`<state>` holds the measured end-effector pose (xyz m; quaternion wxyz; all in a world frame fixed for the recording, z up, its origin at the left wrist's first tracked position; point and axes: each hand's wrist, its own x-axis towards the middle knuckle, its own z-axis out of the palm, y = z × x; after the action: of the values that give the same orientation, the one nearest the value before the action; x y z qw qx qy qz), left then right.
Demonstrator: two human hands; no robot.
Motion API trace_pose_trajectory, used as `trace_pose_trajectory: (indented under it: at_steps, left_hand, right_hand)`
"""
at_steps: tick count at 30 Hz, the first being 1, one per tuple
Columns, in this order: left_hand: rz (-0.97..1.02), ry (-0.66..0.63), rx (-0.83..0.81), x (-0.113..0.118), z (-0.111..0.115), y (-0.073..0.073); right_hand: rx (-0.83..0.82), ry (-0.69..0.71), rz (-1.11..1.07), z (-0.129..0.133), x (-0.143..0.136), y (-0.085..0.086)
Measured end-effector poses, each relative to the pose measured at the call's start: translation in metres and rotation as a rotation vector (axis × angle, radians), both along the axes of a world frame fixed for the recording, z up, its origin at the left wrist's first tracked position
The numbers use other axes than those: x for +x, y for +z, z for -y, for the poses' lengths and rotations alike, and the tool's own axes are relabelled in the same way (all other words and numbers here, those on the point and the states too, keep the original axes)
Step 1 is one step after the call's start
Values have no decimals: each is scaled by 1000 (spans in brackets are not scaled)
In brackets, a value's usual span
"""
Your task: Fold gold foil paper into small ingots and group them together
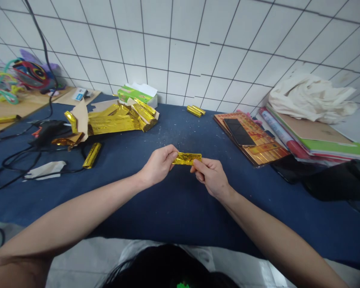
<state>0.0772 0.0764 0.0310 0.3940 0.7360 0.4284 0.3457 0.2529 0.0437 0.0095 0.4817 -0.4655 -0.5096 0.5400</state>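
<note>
Gripping opposite ends, the left hand [158,165] and right hand [213,176] pinch a gold foil strip [187,159] above the blue tabletop [168,212], fingers closed on it, apparently to keep it flat; rolled foil pieces [196,111] lie beyond.

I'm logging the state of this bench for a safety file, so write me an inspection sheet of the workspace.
Surface: dark blue covering, small pale specks scattered on it
Job's things: gold foil piece between the hands; gold foil pile at left; two short gold rolls near the wall
Clutter: phone on red-and-gold sheets; white cloth on a stack of folders, right
Hands: left hand and right hand each grip one end of the foil piece
Cables: one black cable hangs at left; black loops lie below it
Surroundings: white tiled wall behind; spills: nothing seen
</note>
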Motion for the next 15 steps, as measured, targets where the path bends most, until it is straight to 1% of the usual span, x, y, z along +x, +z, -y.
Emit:
trace_pose_trajectory:
  at_steps: [3, 7, 9, 11, 13, 15]
  left_hand:
    - [-14, -29, -11, -1, -1, 2]
    - [-57, -127, -11, -3, -3, 5]
    - [-84, -177, -65, -5, -4, 6]
    - [-118, -215, -102, -6, -5, 8]
    - [-154, -246, -56, -6, -5, 10]
    - [-190, -280, 42, -6, -4, 11]
  right_hand:
    - [-14, 56, 73, -1, 3, 2]
    - [-7, 99, 163, -4, 8, 7]
    - [41, 92, 229, -5, 9, 10]
    - [125, 82, 343, -4, 10, 13]
    - [220, 86, 468, -2, 9, 15]
    - [283, 118, 551, 1, 6, 16]
